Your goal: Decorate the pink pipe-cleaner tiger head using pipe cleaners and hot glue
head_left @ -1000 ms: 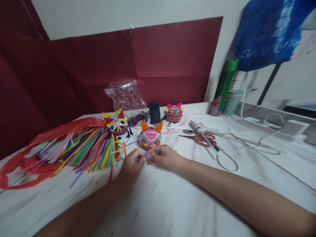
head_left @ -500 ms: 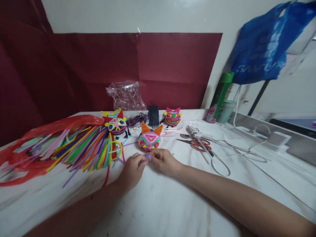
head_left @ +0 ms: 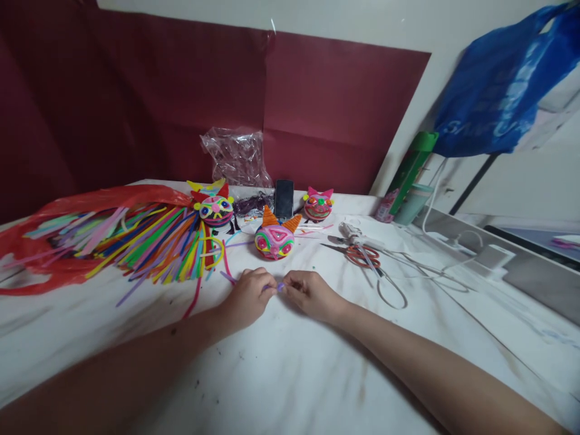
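Observation:
A purple pipe cleaner [head_left: 281, 287] runs between my two hands, with a small coil showing at the fingertips. My left hand [head_left: 248, 297] pinches its left part, and a loose purple end sticks out behind the knuckles. On the other side, my right hand [head_left: 312, 294] grips the coiled end between thumb and forefinger. Just beyond my hands sits a round animal head with orange ears [head_left: 274, 237], made of colourful pipe cleaners. Two similar heads stand farther back: one with red ears [head_left: 215, 209] at left, one with pink ears [head_left: 318, 205] at right.
Many colourful pipe cleaners [head_left: 158, 244] lie on a red plastic bag [head_left: 49, 273] at left. Orange-handled scissors [head_left: 362, 256] and a glue gun [head_left: 351, 232] with its cord are at right. A phone [head_left: 284, 198], a clear bag [head_left: 238, 157] and a green spray can [head_left: 410, 172] stand behind.
The camera view has tilted and shifted slightly, so the table things sit higher. My hands stay close together on the purple pipe cleaner, with slightly more of the coil's left side covered.

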A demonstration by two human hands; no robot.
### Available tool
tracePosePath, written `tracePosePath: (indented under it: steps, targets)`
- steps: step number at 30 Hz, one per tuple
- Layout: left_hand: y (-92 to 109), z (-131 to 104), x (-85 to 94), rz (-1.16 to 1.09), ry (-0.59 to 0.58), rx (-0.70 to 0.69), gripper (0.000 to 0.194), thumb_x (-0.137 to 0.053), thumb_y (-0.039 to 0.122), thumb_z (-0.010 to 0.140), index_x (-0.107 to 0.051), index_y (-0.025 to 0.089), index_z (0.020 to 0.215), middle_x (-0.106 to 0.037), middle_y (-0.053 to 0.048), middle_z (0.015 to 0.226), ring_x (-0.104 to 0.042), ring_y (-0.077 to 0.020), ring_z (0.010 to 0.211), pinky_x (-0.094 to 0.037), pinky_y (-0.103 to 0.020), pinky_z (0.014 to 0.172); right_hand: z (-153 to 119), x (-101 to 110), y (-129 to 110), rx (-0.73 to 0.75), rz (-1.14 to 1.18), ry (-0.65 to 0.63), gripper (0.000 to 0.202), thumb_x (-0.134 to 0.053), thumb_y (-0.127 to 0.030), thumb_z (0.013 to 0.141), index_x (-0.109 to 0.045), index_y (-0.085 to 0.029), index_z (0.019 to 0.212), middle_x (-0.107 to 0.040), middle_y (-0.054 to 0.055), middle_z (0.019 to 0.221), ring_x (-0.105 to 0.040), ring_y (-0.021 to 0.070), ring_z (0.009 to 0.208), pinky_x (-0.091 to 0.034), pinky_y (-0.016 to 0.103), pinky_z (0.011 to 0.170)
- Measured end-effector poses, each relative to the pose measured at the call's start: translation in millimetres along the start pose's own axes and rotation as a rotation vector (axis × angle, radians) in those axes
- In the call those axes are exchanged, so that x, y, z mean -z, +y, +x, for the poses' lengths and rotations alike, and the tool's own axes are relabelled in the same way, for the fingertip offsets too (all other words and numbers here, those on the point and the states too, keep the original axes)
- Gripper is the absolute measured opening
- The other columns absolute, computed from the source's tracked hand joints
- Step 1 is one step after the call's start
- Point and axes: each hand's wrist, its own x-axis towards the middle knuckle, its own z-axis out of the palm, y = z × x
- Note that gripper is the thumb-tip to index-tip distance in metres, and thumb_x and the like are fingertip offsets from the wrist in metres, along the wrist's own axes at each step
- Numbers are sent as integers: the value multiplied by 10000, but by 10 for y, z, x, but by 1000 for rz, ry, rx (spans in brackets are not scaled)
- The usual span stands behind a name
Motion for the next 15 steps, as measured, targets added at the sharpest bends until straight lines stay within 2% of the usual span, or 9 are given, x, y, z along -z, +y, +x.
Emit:
tracePosePath:
  steps: [4,10,15]
  targets:
    - [28,1,18,-22,-22,-21,117,-542,130,768,-603,171,677,-603,-12,712,-544,-162,738,-369,-284,710,-16,26,-3,-15,-18,-14,160,-492,-248,778,-537,-153,658,-427,-38,548,-349,91,526,-274,214,494]
    - [62,15,85,-95,0,-32,146,-529,108,729,-596,171,616,-569,10,642,-527,-134,663,-364,-255,668,-7,-44,50,-148,338,-22,251,-517,-371,772,-459,-181,617,-428,-55,503,-323,71,444,-243,208,433]
    - [91,25,124,-196,-22,18,139,-517,111,702,-578,166,589,-540,18,625,-501,-110,596,-365,-222,586,-16,-111,44,-220,513,8,267,-579,-408,731,-471,-185,632,-457,-57,486,-354,70,426,-268,211,438]
